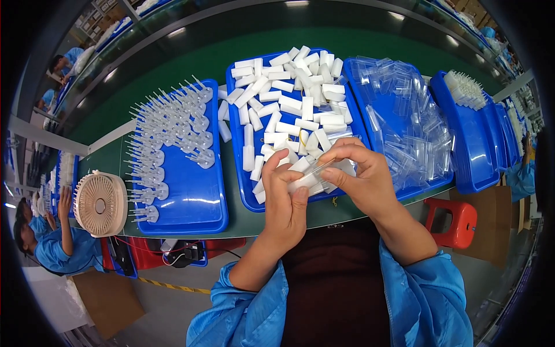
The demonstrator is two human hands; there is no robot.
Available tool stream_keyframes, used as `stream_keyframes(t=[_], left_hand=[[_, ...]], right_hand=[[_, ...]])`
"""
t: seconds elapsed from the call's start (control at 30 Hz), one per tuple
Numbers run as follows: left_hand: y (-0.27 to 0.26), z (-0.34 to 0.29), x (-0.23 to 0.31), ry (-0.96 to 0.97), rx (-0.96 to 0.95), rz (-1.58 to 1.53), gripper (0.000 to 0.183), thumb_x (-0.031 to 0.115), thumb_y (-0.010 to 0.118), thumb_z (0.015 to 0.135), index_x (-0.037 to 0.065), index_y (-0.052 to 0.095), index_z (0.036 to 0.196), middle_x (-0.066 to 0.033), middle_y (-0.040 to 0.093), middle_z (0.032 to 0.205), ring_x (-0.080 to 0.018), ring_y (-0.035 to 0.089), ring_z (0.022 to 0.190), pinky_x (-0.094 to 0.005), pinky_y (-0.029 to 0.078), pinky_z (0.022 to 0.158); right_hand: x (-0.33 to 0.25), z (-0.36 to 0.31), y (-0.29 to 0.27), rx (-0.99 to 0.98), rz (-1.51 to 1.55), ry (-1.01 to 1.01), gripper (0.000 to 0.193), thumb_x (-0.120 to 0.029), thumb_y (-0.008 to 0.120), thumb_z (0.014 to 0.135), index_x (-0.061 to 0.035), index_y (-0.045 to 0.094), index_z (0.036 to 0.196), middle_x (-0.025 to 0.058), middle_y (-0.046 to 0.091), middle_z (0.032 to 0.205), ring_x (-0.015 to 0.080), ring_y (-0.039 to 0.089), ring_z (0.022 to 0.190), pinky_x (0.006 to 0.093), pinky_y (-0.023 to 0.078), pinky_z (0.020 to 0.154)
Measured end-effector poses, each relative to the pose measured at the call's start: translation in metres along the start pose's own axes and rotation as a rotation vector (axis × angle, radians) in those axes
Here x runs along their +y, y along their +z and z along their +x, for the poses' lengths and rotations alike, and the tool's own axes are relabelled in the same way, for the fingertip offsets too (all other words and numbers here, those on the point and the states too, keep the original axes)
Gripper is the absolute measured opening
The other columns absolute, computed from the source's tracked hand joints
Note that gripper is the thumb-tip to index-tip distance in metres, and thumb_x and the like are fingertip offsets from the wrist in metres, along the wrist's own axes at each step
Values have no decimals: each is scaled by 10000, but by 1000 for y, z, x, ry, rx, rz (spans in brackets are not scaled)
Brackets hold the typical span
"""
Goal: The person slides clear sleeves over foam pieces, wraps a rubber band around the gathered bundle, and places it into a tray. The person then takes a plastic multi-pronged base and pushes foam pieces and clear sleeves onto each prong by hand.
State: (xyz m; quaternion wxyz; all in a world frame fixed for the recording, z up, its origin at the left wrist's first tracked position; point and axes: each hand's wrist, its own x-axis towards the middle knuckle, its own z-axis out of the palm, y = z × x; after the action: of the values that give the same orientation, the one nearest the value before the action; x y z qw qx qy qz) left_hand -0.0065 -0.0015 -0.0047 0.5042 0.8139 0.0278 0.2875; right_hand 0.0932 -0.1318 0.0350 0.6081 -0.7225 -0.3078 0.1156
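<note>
Over the near edge of a blue tray, my two hands meet in front of me. My left hand pinches a small white block between thumb and fingers. A clear plastic sleeve is gripped by the thumb and fingertips of my right hand, against the white block; whether the block is inside it I cannot tell. Many loose white blocks fill the tray beyond my hands. To the right, another blue tray holds a heap of clear plastic sleeves.
At left, a blue tray carries rows of white thin-stemmed parts. Beside it stands a beige fan. More blue trays sit far right, above a red stool. Other people work at the left and right edges.
</note>
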Motion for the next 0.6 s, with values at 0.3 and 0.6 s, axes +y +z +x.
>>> stream_keyframes(t=[0.3, 0.6], left_hand=[[10, -5, 1, 86, 122, -132, 447, 344, 451, 912, 26, 317, 1197, -243, 244, 1348, -286, 374, 1135, -398, 301, 972], [-9, 0, 2, -248, -155, -853, 323, 95, 483, 898, 36, 352, 1187, -172, 355, 1309, -223, 396, 1189, -346, 299, 1001]], right_hand=[[3, -4, 15, -42, 30, -39, 228, -130, 768, 664, -71, 681, 866, 73, 567, 851, 178, 560, 815, 279, 447, 708], [-15, -6, -1, -163, -326, -392, 191, -196, 751, 673, -181, 678, 849, -52, 657, 928, 161, 493, 1030, 323, 273, 835]])
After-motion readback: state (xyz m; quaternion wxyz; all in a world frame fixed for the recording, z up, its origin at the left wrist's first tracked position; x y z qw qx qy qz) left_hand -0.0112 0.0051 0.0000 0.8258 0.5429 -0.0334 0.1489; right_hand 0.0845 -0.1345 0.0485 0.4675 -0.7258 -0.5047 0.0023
